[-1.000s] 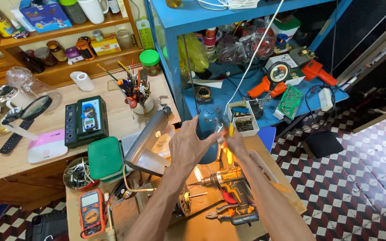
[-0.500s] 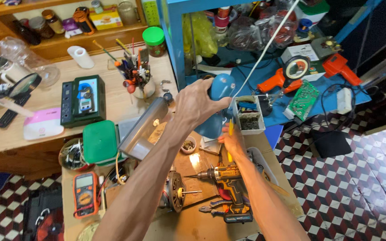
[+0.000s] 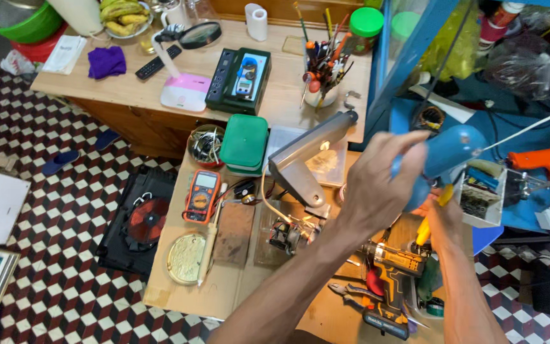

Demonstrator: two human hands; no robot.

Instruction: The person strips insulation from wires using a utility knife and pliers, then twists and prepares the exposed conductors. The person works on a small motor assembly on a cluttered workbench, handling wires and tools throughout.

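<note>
While both my hands work above the low tabletop point(image 3: 237, 286), this is the layout:

left hand: my left hand point(image 3: 377, 191) reaches across, fingers point(image 3: 408, 143) curled over the rounded blue housing point(image 3: 447, 153), holding it from the left side.
right hand: my right hand point(image 3: 444, 220) sits just under the blue housing, fingers closed around a yellow-handled tool point(image 3: 431, 220); the tool tip is hidden, cannot tell what it touches.
blue housing: held up in the air between both hands, above the right end of the tabletop, just beside the white open box point(image 3: 482, 197); a white cable point(image 3: 529, 124) runs from it up to the right.
white open box: right of my hands, small parts inside, too small to tell.
cordless drill point(image 3: 393, 280): orange and black, lying on the tabletop right below my forearms.
pliers point(image 3: 351, 294): left of the drill, flat on the tabletop.
grey lamp head point(image 3: 307, 156): tilted, lit, just left of my left hand.
multimeter point(image 3: 203, 195): orange, flat on the tabletop, well apart from my hands.
green lidded box point(image 3: 244, 141): beside the multimeter, next to a bowl of wires point(image 3: 206, 143).
brass disc point(image 3: 186, 258): near the tabletop's front left edge.
wooden desk point(image 3: 275, 102): behind, carrying a cup of tools point(image 3: 323, 70) and a magnifier lamp point(image 3: 186, 64).
orange power tool point(image 3: 545, 162): far right on the blue shelf point(image 3: 510, 134).
</note>
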